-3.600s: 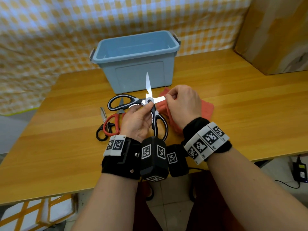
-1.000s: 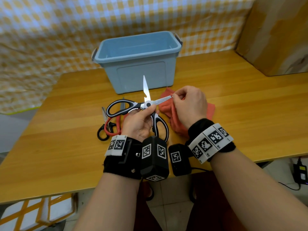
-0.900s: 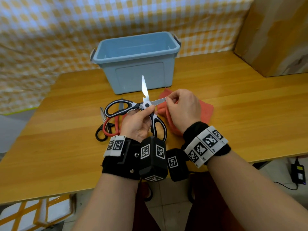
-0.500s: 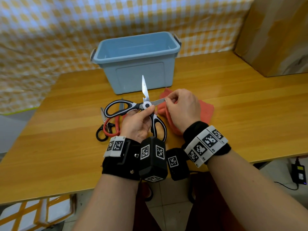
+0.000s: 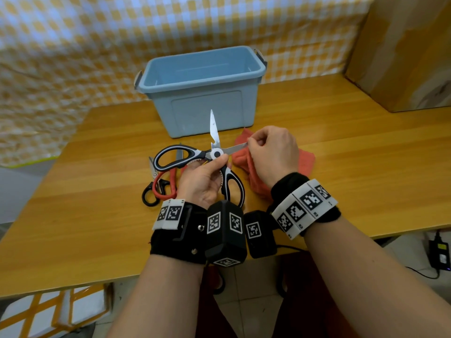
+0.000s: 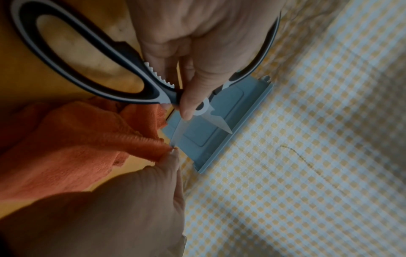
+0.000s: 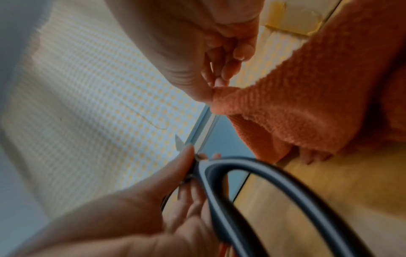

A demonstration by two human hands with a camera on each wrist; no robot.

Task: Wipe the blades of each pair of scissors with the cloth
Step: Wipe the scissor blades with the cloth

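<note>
Kitchen shears (image 5: 210, 157) with black and grey handles sit at the centre of the head view, held spread wide just above the worktop (image 5: 366, 154): one blade points straight up toward the blue plastic bin (image 5: 202, 93), the other runs out to the right. Your left hand (image 5: 200, 181) has its fingers curled around the shears near the pivot, with the thumb tip pressed on the screw. Your right hand (image 5: 271, 154) pinches the orange cloth (image 5: 305, 159) around the tip end of the rightward blade; the rest of the cloth lies under it on the worktop, to the right of centre.

To do this stroke well, keep the left thumb firm on the pivot so the blades cannot swing shut while you wipe. Fold the cloth over the spine of the blade and draw it from pivot to tip, pressing on the flat faces and never running your fingertips along the cutting edge. The upright blade looks untouched by the cloth just now, so I judge it needs its own pass; turn the shears so you need not reach across its point.

Left of centre, red-handled scissors (image 5: 168, 181) and small black-handled scissors (image 5: 152, 191) lie overlapping on the worktop, waiting their turn.
</note>
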